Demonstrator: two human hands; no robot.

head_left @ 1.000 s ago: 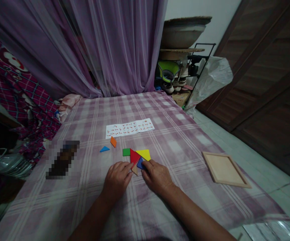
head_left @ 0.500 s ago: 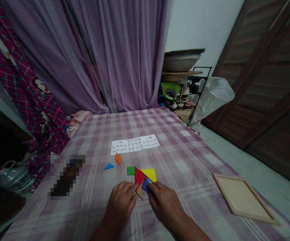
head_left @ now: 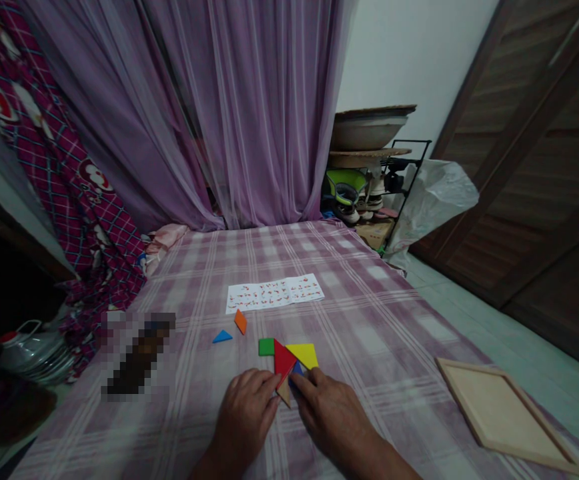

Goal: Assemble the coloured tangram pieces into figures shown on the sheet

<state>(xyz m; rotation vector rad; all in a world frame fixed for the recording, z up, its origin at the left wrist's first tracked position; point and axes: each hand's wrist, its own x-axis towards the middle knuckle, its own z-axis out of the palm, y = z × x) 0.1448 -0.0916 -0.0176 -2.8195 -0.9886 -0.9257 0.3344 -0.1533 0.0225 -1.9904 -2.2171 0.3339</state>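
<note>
Right hand point(head_left: 337, 413) has slid a bit further over the dark blue piece point(head_left: 297, 368) since the previous frame, hiding more of it; camera view has shifted slightly too. Plaid bedspread point(head_left: 389, 327) fills the lower scene, purple curtain point(head_left: 264, 120) behind, dark wooden doors point(head_left: 534, 187) at right. Wooden tray point(head_left: 504, 407) lies on the bed's right side, well apart from the hands. White printed sheet point(head_left: 275, 293) lies flat beyond the pieces. Right fingers are bent, tips on the dark blue piece; can't tell if they grip or just press. Left hand point(head_left: 247, 410) has curled fingers, tips at the red triangle's point(head_left: 283, 361) lower edge, by the tan piece point(head_left: 284, 393); pinch or plain touch, can't tell. Yellow piece point(head_left: 305, 353) meets the red one's upper right side; green square point(head_left: 266, 347) sits against its left. Orange parallelogram point(head_left: 240, 321) and small light blue triangle point(head_left: 223, 336) lie loose, near each other, apart from the cluster.
</note>
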